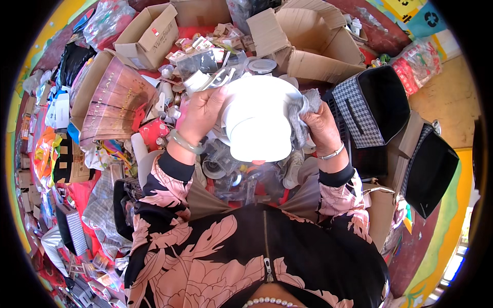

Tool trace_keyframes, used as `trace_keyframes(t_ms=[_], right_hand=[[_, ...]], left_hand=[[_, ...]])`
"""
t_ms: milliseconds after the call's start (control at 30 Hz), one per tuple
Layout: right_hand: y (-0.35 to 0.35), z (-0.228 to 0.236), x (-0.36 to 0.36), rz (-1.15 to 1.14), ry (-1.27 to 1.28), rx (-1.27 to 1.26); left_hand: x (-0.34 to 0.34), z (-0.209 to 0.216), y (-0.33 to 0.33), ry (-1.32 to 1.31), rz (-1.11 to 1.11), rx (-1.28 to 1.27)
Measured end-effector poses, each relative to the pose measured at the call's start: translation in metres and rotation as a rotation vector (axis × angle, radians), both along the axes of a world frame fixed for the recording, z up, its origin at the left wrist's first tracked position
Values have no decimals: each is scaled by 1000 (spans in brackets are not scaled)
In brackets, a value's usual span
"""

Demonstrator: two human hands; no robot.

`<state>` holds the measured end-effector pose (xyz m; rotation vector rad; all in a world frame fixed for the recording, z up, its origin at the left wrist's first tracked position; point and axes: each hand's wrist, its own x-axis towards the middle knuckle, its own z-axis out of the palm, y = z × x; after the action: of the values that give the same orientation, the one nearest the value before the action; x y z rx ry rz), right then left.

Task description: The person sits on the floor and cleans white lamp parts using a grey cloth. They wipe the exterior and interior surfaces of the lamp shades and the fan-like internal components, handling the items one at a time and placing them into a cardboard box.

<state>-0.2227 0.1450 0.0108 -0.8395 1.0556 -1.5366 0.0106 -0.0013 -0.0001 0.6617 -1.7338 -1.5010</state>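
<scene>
Pinching a white object (259, 120) by its left edge, the left hand (205, 115) has its thumb on top and its fingers curled. The right hand (325, 131) bunches a grey cloth (303, 115) against the object's right side; some fingertips are hidden. The object is held up beyond the flowered jacket (200, 251), over clear plastic (218, 163), with an open carton (319, 65) farther off to the right. Glare hides its detail. Wiping seems the step in hand; another stroke would call for a firm left hold and steady cloth pressure.
</scene>
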Motion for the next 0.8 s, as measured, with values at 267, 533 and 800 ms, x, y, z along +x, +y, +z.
trace_keyframes(t_ms=[267,533,800], right_hand=[[-11,-4,3,-197,139,41],[-12,11,6,-664,913,-28],[-13,15,49,-415,1909,-685]], left_hand=[[-14,-4,-12,0,137,253],[-20,-12,-9,169,117,494],[-32,5,29,482,-458,966]])
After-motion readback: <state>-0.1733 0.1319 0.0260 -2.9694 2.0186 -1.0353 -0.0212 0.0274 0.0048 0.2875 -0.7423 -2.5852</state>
